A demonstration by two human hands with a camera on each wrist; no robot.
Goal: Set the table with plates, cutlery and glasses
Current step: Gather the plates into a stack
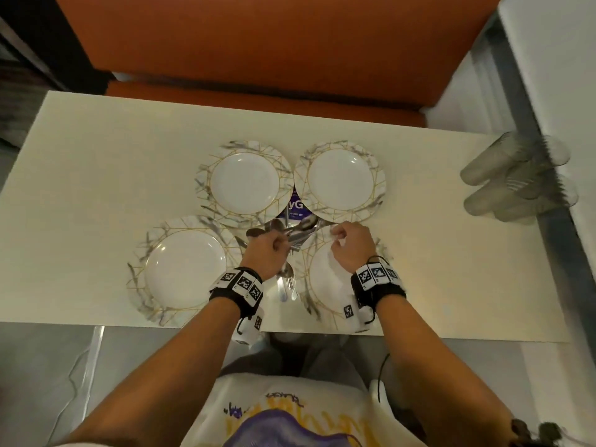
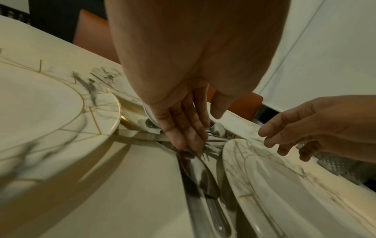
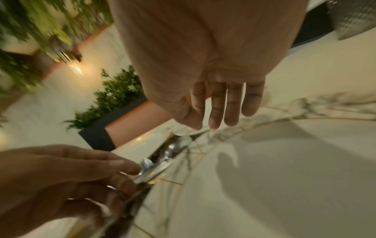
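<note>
Left hand (image 1: 267,250) grips cutlery (image 1: 298,232) between four plates (image 1: 245,185) | right hand (image 1: 350,245) loosely curled, empty, beside it | handles point toward person

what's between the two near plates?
Head view: a cutlery pile lies between the near-left plate and near-right plate, with the left hand in it.
</note>
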